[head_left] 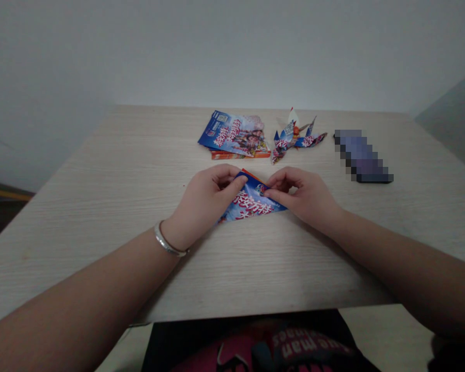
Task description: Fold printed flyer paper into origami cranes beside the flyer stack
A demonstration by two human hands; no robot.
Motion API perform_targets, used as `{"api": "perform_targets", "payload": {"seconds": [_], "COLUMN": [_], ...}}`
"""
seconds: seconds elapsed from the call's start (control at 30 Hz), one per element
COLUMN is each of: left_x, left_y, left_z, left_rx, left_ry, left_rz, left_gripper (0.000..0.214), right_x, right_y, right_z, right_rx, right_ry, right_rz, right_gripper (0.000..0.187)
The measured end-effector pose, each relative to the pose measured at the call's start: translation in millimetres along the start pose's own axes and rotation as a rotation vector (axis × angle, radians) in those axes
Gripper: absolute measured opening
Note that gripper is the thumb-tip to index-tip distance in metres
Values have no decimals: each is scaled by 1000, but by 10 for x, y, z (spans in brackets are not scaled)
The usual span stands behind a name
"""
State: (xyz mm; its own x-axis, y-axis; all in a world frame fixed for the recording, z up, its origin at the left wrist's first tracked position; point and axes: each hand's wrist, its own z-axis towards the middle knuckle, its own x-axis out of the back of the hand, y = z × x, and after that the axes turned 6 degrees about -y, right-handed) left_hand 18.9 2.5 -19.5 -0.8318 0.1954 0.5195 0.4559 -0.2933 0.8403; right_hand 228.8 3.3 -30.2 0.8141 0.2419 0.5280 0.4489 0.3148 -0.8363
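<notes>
A folded piece of blue printed paper point(251, 202) with red and white lettering lies on the light wooden table point(101, 206) in front of me. My left hand point(205, 201), with a silver bracelet on its wrist, presses the paper's left side, thumb on top. My right hand point(302, 194) pinches the paper's upper right edge between thumb and fingers. Both hands touch the same sheet, which is folded into a rough triangle.
A small stack of the same blue printed sheets point(234, 135) lies farther back. To its right stand folded paper figures point(294, 137). A dark, blurred flat object point(362, 156) lies to the right of those. A plain wall rises behind the table.
</notes>
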Motion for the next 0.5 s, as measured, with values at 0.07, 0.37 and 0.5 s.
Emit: {"api": "perform_targets", "payload": {"seconds": [0.07,0.37,0.5], "left_x": [3,-1,-4], "left_y": [10,11,7], "left_z": [0,-9,-20], "left_rx": [-2,3,-13], "left_ry": [-2,36,53], "left_rz": [3,-23,-22], "left_gripper": [18,12,15], "right_x": [-4,-29,-33], "right_y": [9,58,52], "right_z": [4,28,19], "right_rx": [-5,-3,-27], "right_ry": [-6,-56,-48], "right_rz": [10,109,119], "right_gripper": [6,9,9]}}
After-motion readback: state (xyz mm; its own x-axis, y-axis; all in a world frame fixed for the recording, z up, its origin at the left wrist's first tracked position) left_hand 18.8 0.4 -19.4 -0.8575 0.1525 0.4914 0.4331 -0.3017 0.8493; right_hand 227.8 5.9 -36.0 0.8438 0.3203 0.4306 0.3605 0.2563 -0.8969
